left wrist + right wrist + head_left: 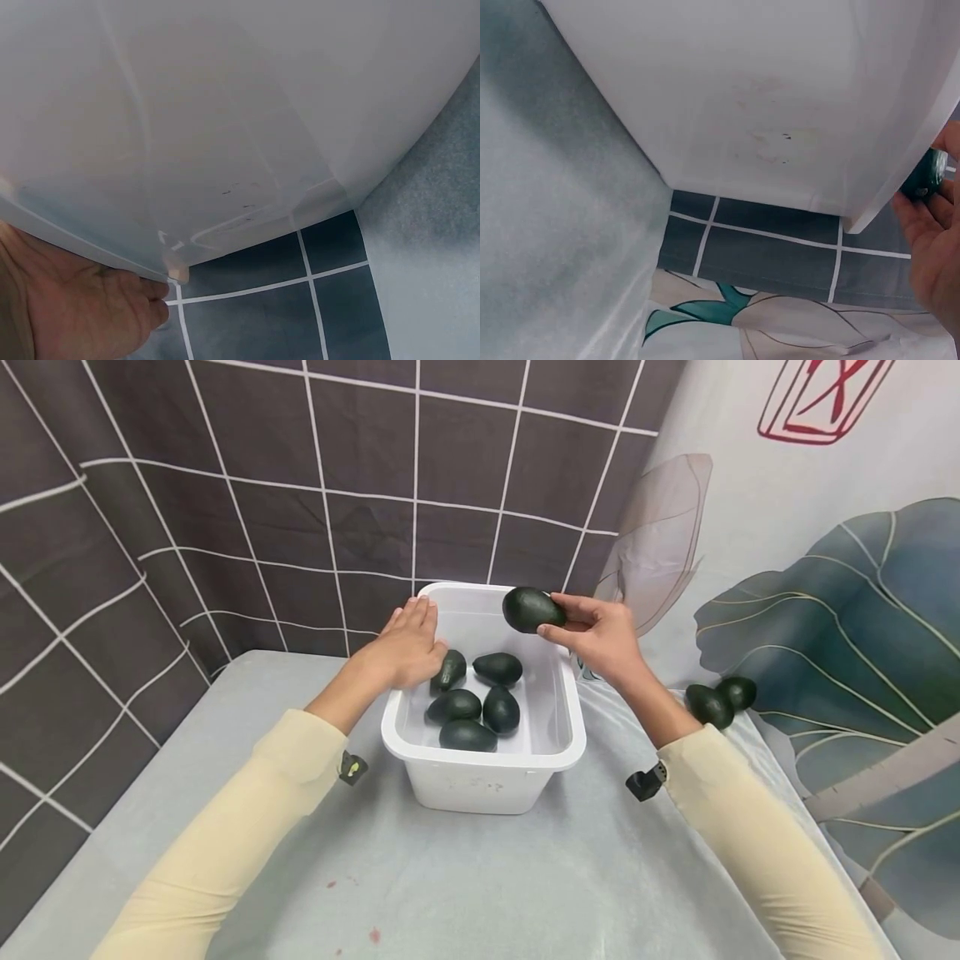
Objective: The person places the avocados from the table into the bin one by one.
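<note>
A dark green avocado (531,610) is pinched between the thumb and fingers of my right hand (600,631), over the right rear of a white plastic tub (483,760). In the right wrist view, part of that avocado (925,177) shows beside the tub's edge. My left hand (408,647) rests on the tub's left rim with fingers extended. The left wrist view shows this hand (90,304) against the tub's outer wall (225,135). Inside the tub lie several more avocados (468,736), grouped toward the front and left.
Two avocados (709,706) lie at the right edge of the table (480,885), by a leaf-patterned curtain (847,652). Dark cloth with a white grid (367,452) hangs behind the tub and along the left side.
</note>
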### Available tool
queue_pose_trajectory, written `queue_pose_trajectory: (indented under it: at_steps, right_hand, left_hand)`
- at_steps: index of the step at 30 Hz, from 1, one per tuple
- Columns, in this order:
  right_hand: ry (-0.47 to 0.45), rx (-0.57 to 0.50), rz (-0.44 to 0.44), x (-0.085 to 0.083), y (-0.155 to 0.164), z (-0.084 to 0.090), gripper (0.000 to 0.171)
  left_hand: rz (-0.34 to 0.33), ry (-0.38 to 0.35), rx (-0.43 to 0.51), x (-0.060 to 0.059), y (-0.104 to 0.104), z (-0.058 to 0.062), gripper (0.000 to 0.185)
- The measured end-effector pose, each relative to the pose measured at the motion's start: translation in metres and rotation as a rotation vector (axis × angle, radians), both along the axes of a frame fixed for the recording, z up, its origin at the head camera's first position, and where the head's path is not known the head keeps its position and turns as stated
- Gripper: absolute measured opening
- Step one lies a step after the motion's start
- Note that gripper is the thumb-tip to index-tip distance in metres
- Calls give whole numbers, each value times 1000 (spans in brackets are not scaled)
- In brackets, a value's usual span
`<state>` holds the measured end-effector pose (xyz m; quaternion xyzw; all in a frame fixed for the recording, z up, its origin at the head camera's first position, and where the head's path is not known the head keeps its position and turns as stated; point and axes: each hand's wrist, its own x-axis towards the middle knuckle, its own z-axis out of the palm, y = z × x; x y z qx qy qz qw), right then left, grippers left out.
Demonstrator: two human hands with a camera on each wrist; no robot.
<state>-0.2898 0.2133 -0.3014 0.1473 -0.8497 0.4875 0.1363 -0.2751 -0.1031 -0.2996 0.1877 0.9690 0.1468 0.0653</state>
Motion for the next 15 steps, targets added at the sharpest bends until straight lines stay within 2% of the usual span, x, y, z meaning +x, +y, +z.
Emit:
queue_pose_trajectory:
  at_steps: [4, 8, 15]
  right_hand:
    - [-15, 28, 26, 0, 0, -2, 55]
    - [-45, -8, 48, 0, 2, -3, 56]
    - [-65, -55, 22, 2, 4, -4, 57]
  left_hand:
    - [-2, 4, -1, 0, 0, 0, 79]
    - [-3, 8, -4, -1, 1, -1, 79]
    - [-2, 9, -9, -2, 0, 0, 78]
